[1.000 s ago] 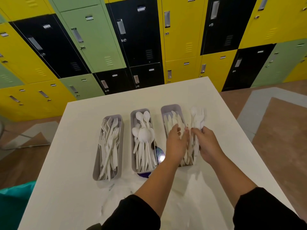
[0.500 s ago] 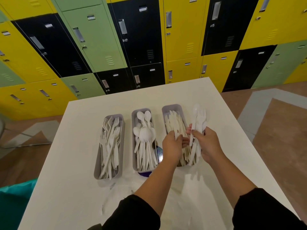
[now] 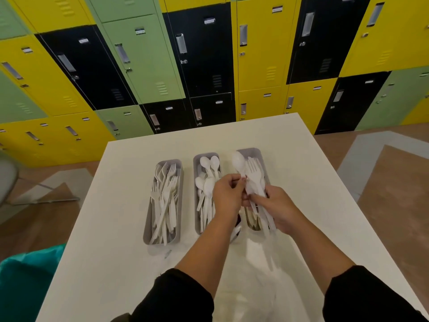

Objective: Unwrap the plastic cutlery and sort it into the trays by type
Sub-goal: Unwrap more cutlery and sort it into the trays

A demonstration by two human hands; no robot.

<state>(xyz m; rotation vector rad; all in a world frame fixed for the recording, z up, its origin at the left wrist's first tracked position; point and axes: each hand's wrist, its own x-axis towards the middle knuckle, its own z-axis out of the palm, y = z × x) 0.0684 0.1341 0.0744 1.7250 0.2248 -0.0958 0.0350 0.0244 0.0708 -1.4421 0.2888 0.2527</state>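
Note:
Three grey trays stand side by side on the white table (image 3: 130, 205): a left tray (image 3: 180, 165) with white forks, a middle tray (image 3: 196, 162) with white spoons and a right tray (image 3: 260, 153) with white knives. Over the right tray my right hand (image 3: 277, 209) holds a bundle of white cutlery (image 3: 251, 176) with a spoon and a fork sticking up. My left hand (image 3: 228, 196) pinches that bundle at its upper part, close against my right hand. Whether a wrapper is still around it I cannot tell.
Crumpled clear plastic wrappers (image 3: 262, 259) lie on the table between my forearms. A dark blue object (image 3: 235, 232) peeks out between the middle and right trays. A teal bag (image 3: 25, 275) sits off the table's left. Coloured lockers (image 3: 209, 54) line the far wall.
Both hands have shifted left with the bundle, from the right tray's right side to above it. My left hand rose from the knives and now pinches the bundle.

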